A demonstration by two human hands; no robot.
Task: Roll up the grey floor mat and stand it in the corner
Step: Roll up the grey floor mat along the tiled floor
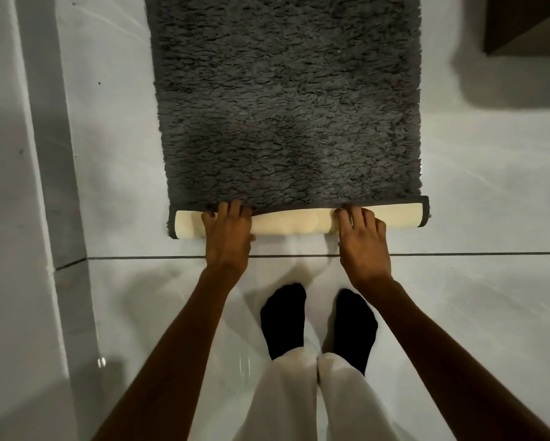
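I'm looking into a home, I'd say: glossy pale floor tiles [458, 313], a shaggy grey floor mat [286, 100], socked feet [285, 316], no shoes.

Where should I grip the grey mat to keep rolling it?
Grip the rolled near edge of the grey mat, coming from the near side, as the left hand and right hand do. The cream backing faces outward and the roll runs crosswise, so spaced hands likely keep it even.

mats: 1 grey floor mat [286, 100] | hands: 2, left hand [227, 232], right hand [361, 238] | black socks [283, 316]: 2
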